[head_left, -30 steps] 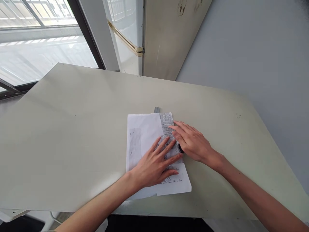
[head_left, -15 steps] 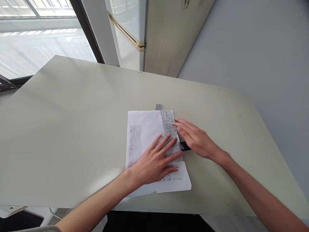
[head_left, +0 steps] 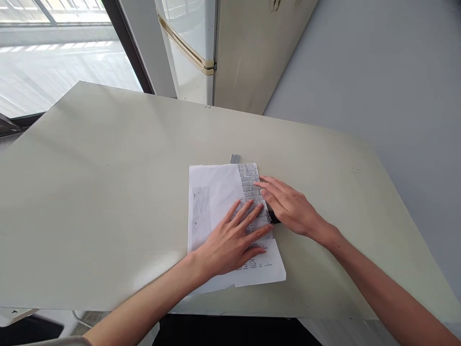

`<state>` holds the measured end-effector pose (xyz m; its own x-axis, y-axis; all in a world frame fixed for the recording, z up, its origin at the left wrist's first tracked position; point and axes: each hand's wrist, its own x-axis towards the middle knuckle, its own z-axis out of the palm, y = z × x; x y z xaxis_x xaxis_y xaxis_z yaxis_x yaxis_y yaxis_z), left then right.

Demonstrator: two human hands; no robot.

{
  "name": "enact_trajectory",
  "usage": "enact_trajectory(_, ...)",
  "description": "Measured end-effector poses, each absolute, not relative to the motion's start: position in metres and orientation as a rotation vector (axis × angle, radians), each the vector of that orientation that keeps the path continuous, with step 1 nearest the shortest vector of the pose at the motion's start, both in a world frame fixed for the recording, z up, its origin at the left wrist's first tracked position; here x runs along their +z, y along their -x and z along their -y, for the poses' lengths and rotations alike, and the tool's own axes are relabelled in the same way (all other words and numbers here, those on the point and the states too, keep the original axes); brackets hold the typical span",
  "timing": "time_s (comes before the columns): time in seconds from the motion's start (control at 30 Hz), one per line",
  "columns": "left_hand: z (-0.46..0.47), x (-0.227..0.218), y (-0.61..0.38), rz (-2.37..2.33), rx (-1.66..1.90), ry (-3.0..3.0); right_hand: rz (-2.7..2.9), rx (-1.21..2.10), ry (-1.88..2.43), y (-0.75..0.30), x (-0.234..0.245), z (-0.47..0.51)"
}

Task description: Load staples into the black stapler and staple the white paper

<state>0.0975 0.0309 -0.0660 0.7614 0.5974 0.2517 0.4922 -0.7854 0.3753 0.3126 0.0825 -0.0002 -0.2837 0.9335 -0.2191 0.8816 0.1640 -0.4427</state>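
Note:
White paper lies folded around something flat on the table, with a printed strip along its right side and a printed flap at the lower right. Spread over its lower middle is my left hand, palm down and fingers apart. My right hand rests at the right edge, fingers stretched out and fingertips touching the printed strip. A small black object pokes out by the right palm, mostly hidden. Beyond the paper's top edge a grey piece sticks out; its kind is unclear.
The pale table reaches out on all sides of the paper. Behind it stand a white fridge and a window at the left. A grey wall runs along the right.
Almost nothing differs. The right hand has shifted very slightly left along with the whole view, and covers a little more of the black object. The left hand stays flat on the paper.

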Motion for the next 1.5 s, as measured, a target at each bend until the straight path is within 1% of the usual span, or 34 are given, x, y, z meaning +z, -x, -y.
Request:
enact_trajectory(0.17,-0.031,-0.062,-0.098,-0.853,0.471,-2.686,2.343,0.731,1.833,-0.31,-0.002,-0.082)
enact_trajectory(0.67,-0.029,-0.062,-0.098,-0.875,0.502,-2.668,2.374,0.591,1.815,-0.305,-0.007,-0.08)
enact_trajectory(0.87,-0.029,-0.061,-0.098,-0.874,0.489,-2.672,2.346,0.699,1.814,-0.309,-0.005,-0.081)
enact_trajectory(1.03,-0.029,-0.059,-0.097,-0.873,0.477,-2.675,2.353,0.68,1.811,-0.309,-0.005,-0.081)
enact_trajectory(1.2,-0.028,-0.06,-0.097,-0.876,0.465,-2.675,2.393,0.534,1.798,-0.306,-0.01,-0.078)
enact_trajectory(1.5,-0.026,-0.059,-0.099,-0.88,0.454,-2.666,2.463,0.091,1.785,-0.295,-0.029,-0.07)
